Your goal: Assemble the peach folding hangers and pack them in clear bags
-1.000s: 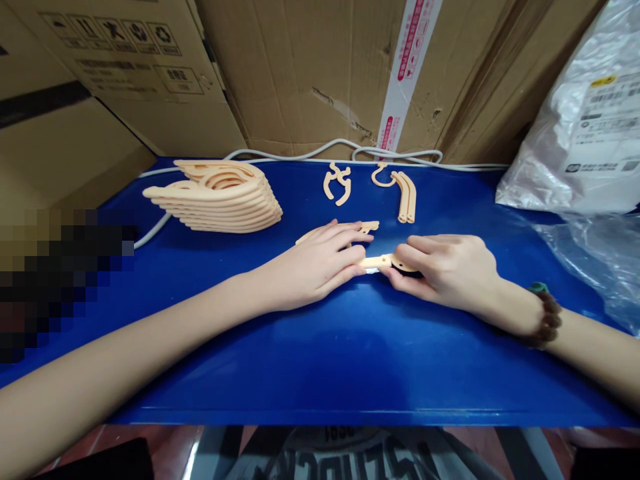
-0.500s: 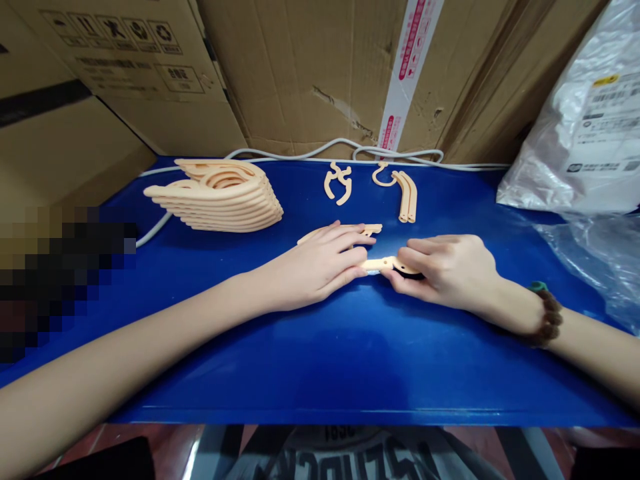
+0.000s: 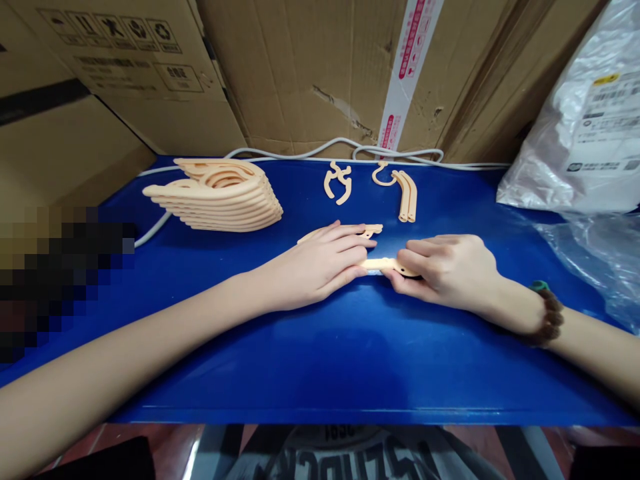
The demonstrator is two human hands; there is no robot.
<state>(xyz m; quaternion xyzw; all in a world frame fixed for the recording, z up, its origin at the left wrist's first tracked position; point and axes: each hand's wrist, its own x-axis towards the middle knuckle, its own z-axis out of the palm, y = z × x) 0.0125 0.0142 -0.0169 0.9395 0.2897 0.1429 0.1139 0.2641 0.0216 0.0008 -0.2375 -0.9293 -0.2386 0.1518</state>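
A cream plastic piece (image 3: pixel 377 264), which looks like part of a folding hanger, runs between both hands just above the blue table. My left hand (image 3: pixel 333 260) is closed with thumb and forefinger on its left end, while the other fingers stretch forward. Under those fingers, partly hidden, lies another cream hanger part (image 3: pixel 374 229). My right hand (image 3: pixel 447 270) is closed, pinching the right end of the piece, where a rounded section with a small hole shows. Whatever lies inside the right fist is hidden.
A stack of cream folded hangers (image 3: pixel 220 199) stands at the left on the blue table (image 3: pixel 320 360). Behind the hands lie a pair of curved pieces (image 3: pixel 339 181), a hook (image 3: pixel 383 175) and two arms (image 3: pixel 407 197). A white cable (image 3: pixel 300 152), cardboard (image 3: pixel 310 60) and plastic bag (image 3: pixel 565 147) border the back.
The piece between my hands has turned slightly; the hole near its middle shows less now. Both hands stay almost in place, still gripping it.
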